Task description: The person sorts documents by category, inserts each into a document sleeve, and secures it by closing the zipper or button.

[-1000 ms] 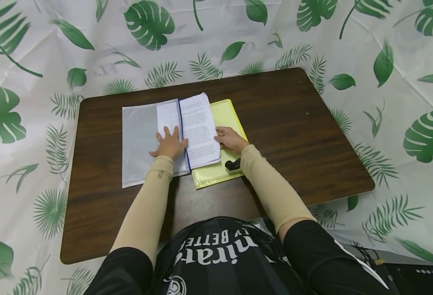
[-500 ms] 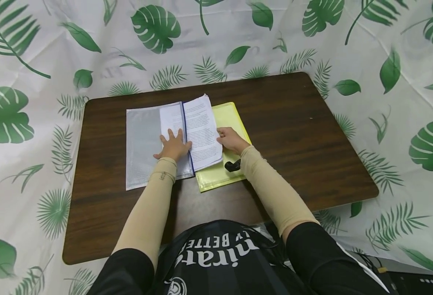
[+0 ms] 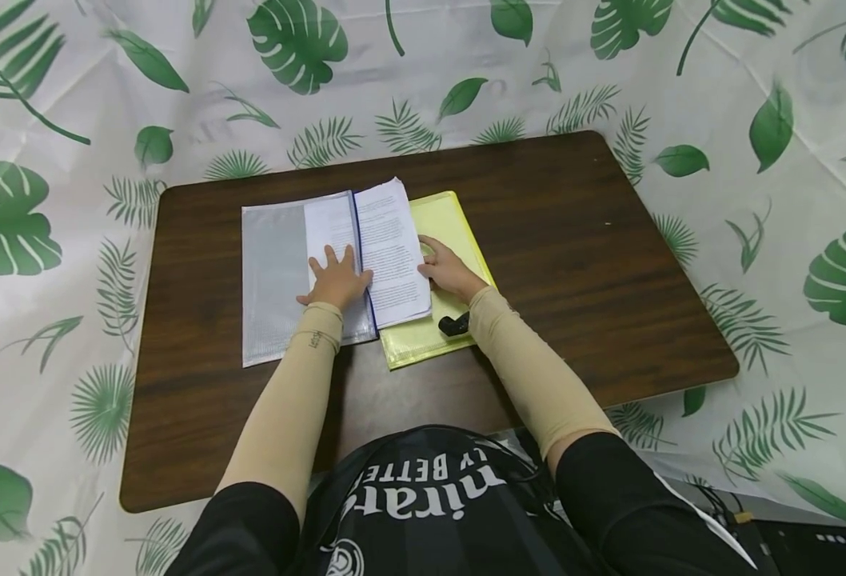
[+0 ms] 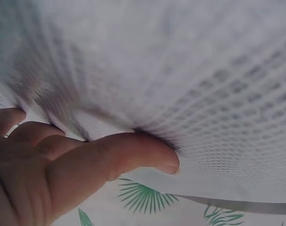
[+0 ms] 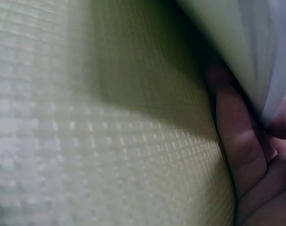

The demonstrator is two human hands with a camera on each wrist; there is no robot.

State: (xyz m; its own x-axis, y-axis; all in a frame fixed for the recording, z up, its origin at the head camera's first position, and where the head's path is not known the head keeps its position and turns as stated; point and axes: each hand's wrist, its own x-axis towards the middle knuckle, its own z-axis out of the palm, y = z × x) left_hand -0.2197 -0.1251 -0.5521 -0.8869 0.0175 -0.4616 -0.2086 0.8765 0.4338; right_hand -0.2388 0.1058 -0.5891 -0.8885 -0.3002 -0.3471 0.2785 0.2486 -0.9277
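Note:
A clear mesh zipper pouch [image 3: 272,280] with a blue zip edge lies on the table, some white paper showing inside it. My left hand [image 3: 338,282] rests on this pouch with its fingers spread; the left wrist view shows the thumb [image 4: 119,157] stretched along the mesh. A stack of printed papers [image 3: 391,256] sticks out past the blue edge to the right. At its right edge my right hand [image 3: 452,272] pinches the sheets. In the right wrist view, fingers [image 5: 241,136] reach beneath the stack. Under the papers lies a yellow mesh pouch [image 3: 423,344].
A small black object [image 3: 455,324] sits by the right wrist, over the yellow pouch. The brown wooden table [image 3: 574,240] has rounded corners and extends to the right. Behind it hangs a white leaf-patterned sheet [image 3: 409,72]. Dark equipment [image 3: 826,548] stands at the lower right.
The right hand's fingers have shifted slightly up along the paper edge, still at the stack. The left hand stays spread on the pouch. The head view has tilted a little.

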